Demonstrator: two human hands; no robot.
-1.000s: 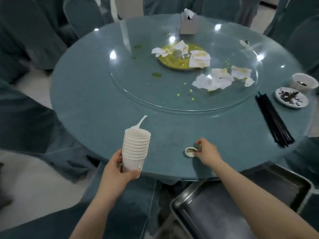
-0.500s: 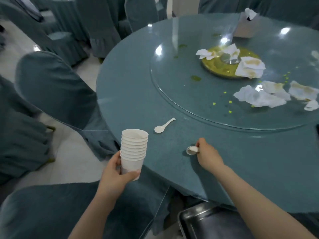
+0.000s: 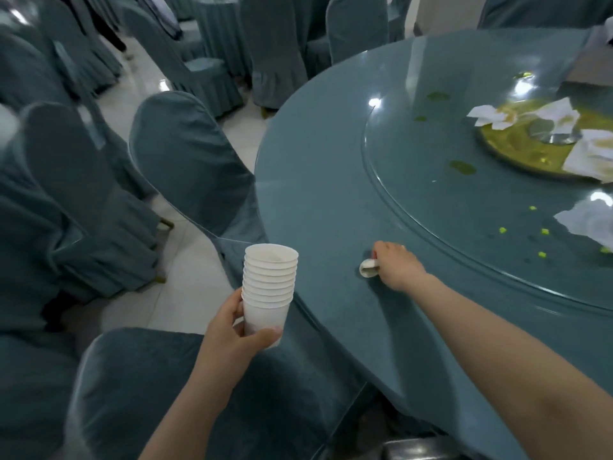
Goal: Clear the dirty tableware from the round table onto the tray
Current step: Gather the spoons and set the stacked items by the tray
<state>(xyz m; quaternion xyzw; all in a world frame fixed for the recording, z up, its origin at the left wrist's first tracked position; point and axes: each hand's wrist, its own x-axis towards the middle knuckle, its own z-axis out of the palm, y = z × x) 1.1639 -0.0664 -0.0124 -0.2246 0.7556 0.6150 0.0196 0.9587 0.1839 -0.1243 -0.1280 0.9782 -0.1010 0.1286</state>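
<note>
Right hand (image 3: 396, 270) fingers pinched on small white spoon (image 3: 368, 269), spoon low against surface (image 3: 331, 180) near its near-left edge. Left hand (image 3: 232, 330) fingers wrapped round stack of white cups (image 3: 269, 287), held upright just off surface edge, above covered chair (image 3: 139, 386). Soiled napkins (image 3: 590, 224) on glass turntable (image 3: 464, 200), far right.

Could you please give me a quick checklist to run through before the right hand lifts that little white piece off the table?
1. Right hand closed on the small white piece: ok.
2. What the piece is, spoon or cup: cannot tell.
3. Left hand firm around the cup stack: ok.
4. Stack upright: ok, nearly upright.
5. Top cup empty to take the piece: ok.
6. Tray reachable: cannot tell, only a corner shows.
</note>
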